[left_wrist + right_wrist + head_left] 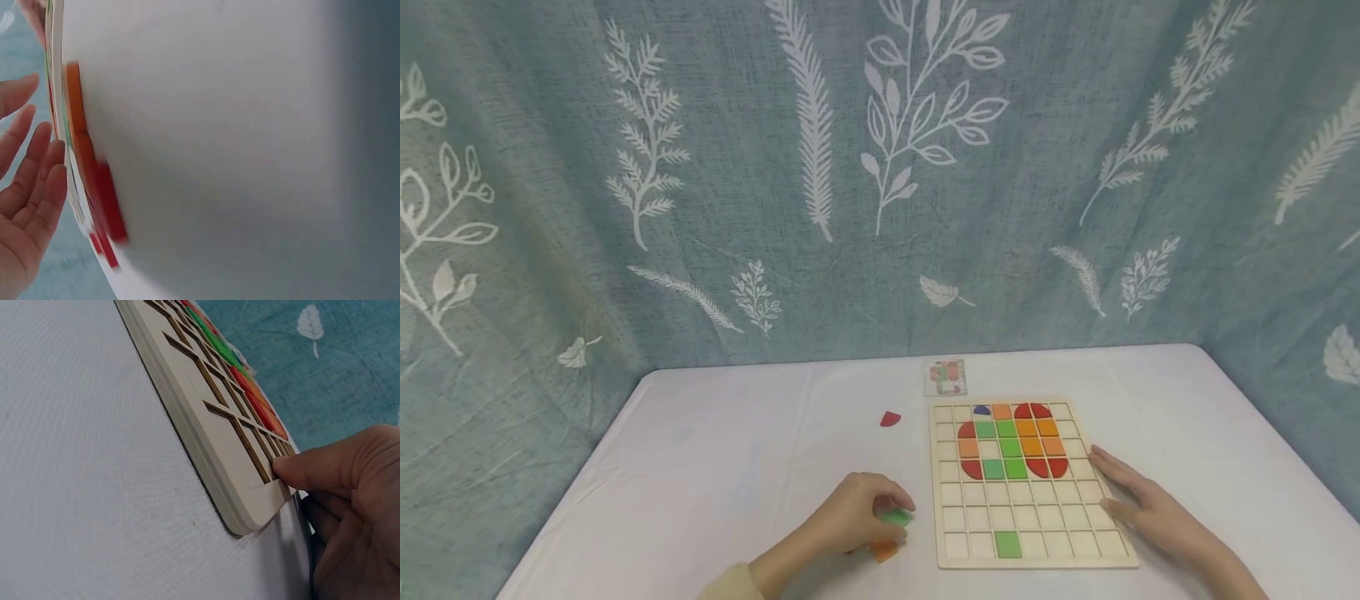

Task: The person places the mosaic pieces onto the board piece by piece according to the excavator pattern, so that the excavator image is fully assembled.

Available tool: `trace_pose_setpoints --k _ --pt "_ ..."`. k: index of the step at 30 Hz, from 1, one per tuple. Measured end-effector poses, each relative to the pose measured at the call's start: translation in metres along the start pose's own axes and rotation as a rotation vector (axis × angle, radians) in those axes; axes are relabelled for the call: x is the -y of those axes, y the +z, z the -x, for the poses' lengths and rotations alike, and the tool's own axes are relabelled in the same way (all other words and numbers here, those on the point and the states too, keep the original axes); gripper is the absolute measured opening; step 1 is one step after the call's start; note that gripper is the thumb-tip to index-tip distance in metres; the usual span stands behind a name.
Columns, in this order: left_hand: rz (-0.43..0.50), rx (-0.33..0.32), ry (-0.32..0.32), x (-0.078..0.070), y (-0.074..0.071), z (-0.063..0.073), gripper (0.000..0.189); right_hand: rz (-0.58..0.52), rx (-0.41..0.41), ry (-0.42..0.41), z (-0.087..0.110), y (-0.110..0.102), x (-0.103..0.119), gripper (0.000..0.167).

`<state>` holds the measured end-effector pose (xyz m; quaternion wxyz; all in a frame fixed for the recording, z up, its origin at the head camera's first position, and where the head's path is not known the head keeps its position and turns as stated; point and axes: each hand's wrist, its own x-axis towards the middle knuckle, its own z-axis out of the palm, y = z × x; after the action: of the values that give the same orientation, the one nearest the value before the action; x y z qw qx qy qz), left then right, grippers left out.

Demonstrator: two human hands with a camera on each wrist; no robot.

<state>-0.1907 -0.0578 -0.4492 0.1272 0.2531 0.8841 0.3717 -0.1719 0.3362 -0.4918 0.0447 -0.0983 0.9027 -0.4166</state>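
Observation:
My left hand hovers over several loose tiles left of the board, its thumb and fingers apart around a green tile. An orange tile lies just below it. In the left wrist view the left fingers are spread, with nothing between them, beside orange and red tiles. My right hand rests against the right edge of the wooden grid board; in the right wrist view its thumb lies on the rim. Red, orange and green tiles fill part of the grid.
A small pattern card lies behind the board. One red quarter-round tile sits apart on the white table. A single green square is in the board's front row. A leaf-patterned curtain hangs behind the table.

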Motion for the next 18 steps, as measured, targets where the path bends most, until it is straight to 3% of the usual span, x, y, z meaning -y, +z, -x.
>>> trace_pose_setpoints --k 6,11,18 --pt "-0.065 0.033 0.040 -0.024 0.018 -0.019 0.019 -0.007 -0.006 -0.017 0.000 -0.002 0.000 0.062" --pt "-0.118 0.097 0.077 -0.047 0.036 -0.036 0.019 -0.007 -0.001 0.004 0.000 -0.003 0.001 0.063" --pt "-0.173 0.151 0.158 -0.060 0.062 -0.049 0.023 -0.031 0.023 0.051 0.000 -0.002 0.005 0.065"
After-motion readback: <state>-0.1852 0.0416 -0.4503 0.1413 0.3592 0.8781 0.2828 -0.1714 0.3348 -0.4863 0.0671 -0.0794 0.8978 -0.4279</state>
